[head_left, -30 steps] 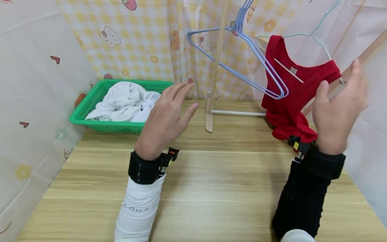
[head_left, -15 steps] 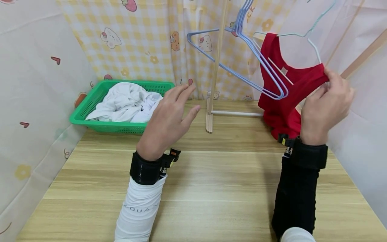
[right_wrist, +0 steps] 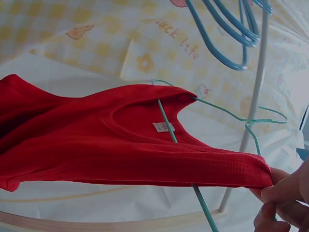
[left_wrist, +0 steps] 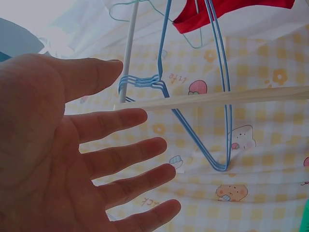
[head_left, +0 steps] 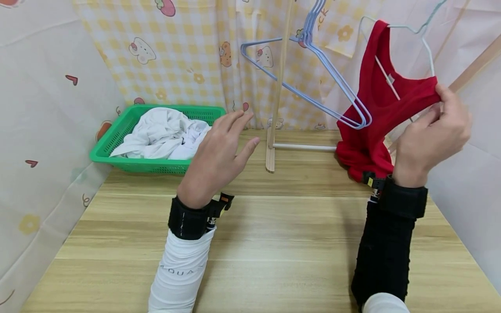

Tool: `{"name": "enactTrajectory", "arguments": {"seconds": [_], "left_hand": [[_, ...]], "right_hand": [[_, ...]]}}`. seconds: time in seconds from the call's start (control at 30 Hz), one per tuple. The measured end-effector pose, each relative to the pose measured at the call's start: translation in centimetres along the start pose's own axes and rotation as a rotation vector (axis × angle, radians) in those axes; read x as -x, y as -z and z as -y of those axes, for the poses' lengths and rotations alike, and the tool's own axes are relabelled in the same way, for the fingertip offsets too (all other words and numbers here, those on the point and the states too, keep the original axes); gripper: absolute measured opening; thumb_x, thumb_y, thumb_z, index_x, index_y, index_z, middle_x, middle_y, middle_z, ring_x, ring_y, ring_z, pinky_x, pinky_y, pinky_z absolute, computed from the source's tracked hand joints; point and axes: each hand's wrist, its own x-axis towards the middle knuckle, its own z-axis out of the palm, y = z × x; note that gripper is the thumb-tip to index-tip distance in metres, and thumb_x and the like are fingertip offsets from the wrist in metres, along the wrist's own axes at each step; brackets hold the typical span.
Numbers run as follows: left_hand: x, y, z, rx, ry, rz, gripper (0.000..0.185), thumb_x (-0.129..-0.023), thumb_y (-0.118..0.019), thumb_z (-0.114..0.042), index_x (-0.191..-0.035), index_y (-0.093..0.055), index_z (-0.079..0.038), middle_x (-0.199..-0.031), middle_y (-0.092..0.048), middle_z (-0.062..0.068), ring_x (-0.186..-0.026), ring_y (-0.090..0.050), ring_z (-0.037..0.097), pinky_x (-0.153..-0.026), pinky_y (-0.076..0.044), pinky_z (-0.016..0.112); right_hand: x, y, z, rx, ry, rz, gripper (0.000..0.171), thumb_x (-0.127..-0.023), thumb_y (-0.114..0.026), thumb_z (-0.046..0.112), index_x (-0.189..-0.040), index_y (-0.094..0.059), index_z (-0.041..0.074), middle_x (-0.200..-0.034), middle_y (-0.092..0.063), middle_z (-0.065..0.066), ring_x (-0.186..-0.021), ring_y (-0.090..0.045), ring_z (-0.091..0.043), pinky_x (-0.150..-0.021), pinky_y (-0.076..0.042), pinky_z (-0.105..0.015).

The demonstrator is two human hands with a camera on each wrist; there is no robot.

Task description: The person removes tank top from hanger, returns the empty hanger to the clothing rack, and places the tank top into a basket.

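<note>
A red sleeveless top point(head_left: 375, 100) hangs on a pale green wire hanger point(right_wrist: 207, 212), whose lower bar crosses behind the neckline. My right hand point(head_left: 434, 130) pinches the top's right shoulder strap between thumb and fingers; the right wrist view shows the grip at the strap's end point(right_wrist: 263, 176). Over by the rack's wooden post, my left hand point(head_left: 213, 158) hovers with fingers spread and nothing in it. In the left wrist view its palm point(left_wrist: 43, 154) faces several blue hangers point(left_wrist: 193, 130), apart from them.
Several blue hangers point(head_left: 336, 78) hang beside the rack's wooden post point(head_left: 282, 82), overlapping the red top. A white bar point(head_left: 305, 147) runs low from the post's foot. At left stands a green basket point(head_left: 137, 163) with white cloth point(head_left: 162, 130) on the wooden tabletop point(head_left: 274, 252).
From beside the hanger's end, my right hand has come in and taken hold of the strap, then moved up and right. The top and hanger swung with it. My left hand has barely moved.
</note>
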Motion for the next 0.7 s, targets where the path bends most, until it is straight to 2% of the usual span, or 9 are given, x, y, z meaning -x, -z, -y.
{"name": "enactTrajectory", "arguments": {"seconds": [0.27, 0.37, 0.53, 0.7], "left_hand": [[0.1, 0.1, 0.2, 0.009, -0.005, -0.006, 0.060, -0.112, -0.061, -0.032, -0.164, -0.045, -0.006, -0.167, -0.046, 0.016, -0.159, -0.037, 0.035, -0.130, -0.034, 0.051], [0.2, 0.1, 0.2, 0.013, -0.005, -0.007, 0.060, -0.112, -0.061, -0.032, -0.164, -0.045, -0.007, -0.167, -0.046, 0.016, -0.159, -0.037, 0.035, -0.129, -0.035, 0.052], [0.2, 0.2, 0.2, 0.010, -0.007, -0.015, 0.060, -0.112, -0.061, -0.032, -0.164, -0.045, -0.007, -0.166, -0.047, 0.016, -0.159, -0.038, 0.035, -0.129, -0.035, 0.051], [0.2, 0.3, 0.3, 0.011, -0.002, -0.017, 0.060, -0.112, -0.062, -0.032, -0.164, -0.045, -0.007, -0.166, -0.047, 0.015, -0.158, -0.038, 0.035, -0.129, -0.035, 0.051]], "right_hand": [[-0.5, 2.3, 0.0, -0.018, 0.026, -0.043, 0.035, -0.115, -0.051, 0.039, -0.135, -0.077, 0.026, -0.133, -0.076, 0.012, -0.123, -0.067, -0.003, -0.106, -0.047, -0.013], [-0.6, 3.4, 0.2, -0.018, 0.008, -0.023, 0.036, -0.116, -0.048, 0.035, -0.137, -0.076, 0.025, -0.136, -0.074, 0.013, -0.121, -0.064, 0.000, -0.105, -0.047, -0.012], [-0.8, 5.2, 0.2, -0.093, -0.018, 0.020, 0.035, -0.117, -0.047, 0.029, -0.139, -0.072, 0.022, -0.141, -0.070, 0.015, -0.120, -0.062, 0.002, -0.111, -0.047, -0.016], [-1.0, 6.8, 0.1, -0.034, -0.082, 0.075, 0.036, -0.117, -0.045, 0.029, -0.140, -0.072, 0.029, -0.143, -0.069, 0.016, -0.118, -0.058, 0.006, -0.114, -0.045, -0.017]]}}
